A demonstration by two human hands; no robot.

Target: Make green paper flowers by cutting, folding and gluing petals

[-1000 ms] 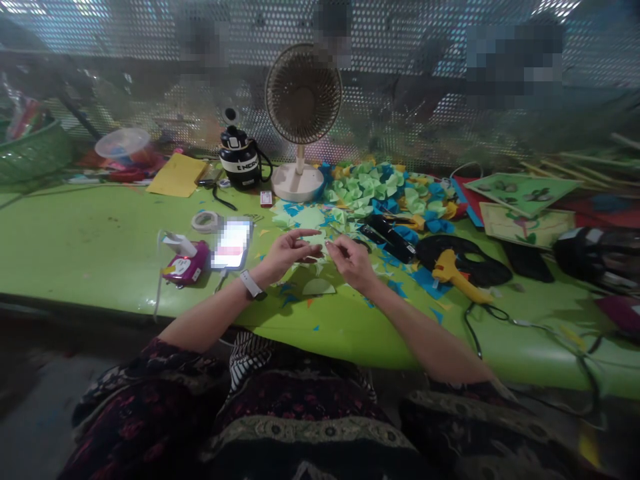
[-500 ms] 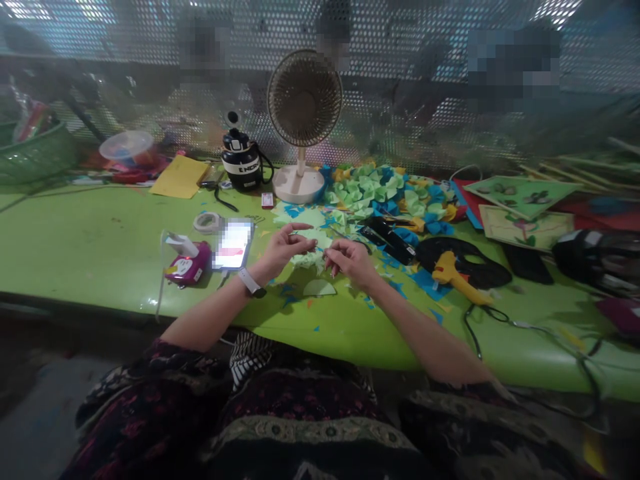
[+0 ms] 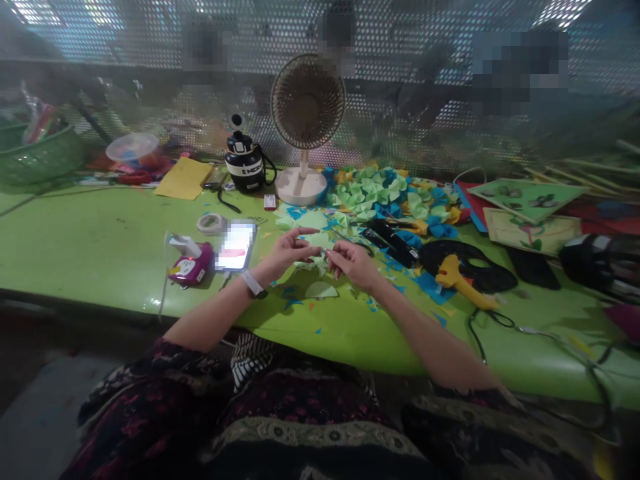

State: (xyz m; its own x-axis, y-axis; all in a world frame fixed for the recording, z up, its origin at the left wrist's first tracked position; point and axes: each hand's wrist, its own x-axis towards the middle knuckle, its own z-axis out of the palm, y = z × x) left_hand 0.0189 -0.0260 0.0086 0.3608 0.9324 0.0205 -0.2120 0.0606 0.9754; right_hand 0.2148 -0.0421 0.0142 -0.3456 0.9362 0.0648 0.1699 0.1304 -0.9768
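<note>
Although the left hand (image 3: 287,255) and right hand (image 3: 356,262) hover nearly tip to tip, whatever they may have hold of is too small to tell. Left: index finger stretched out, thumb apart from it, gap between. Right: fingers curled in, thumb and index near a pinch; can't tell if anything is in it. Pale green paper scraps (image 3: 309,266) lie on the green table (image 3: 90,257), under and around the fingertips.

Doing it well, my judgement: this looks like fine fingertip work, so pinch lightly, let the left steady and the right do the small moves, keep wrists off loose scraps so nothing sticks or creases.

Counts, going outward: two hands, one wristwatch (image 3: 254,283) on the left wrist, one pale green half-disc (image 3: 321,291) nearer the body, one black stapler (image 3: 393,243), one yellow glue gun (image 3: 463,283), one smartphone (image 3: 236,245), one tape roll (image 3: 211,224), one purple power socket (image 3: 191,265), one desk fan (image 3: 307,101), one black water jug (image 3: 245,170), one yellow sheet (image 3: 184,178), two decorated cards (image 3: 533,230). Folded paper pieces (image 3: 373,190): heaped, overlapping, too many to count
</note>
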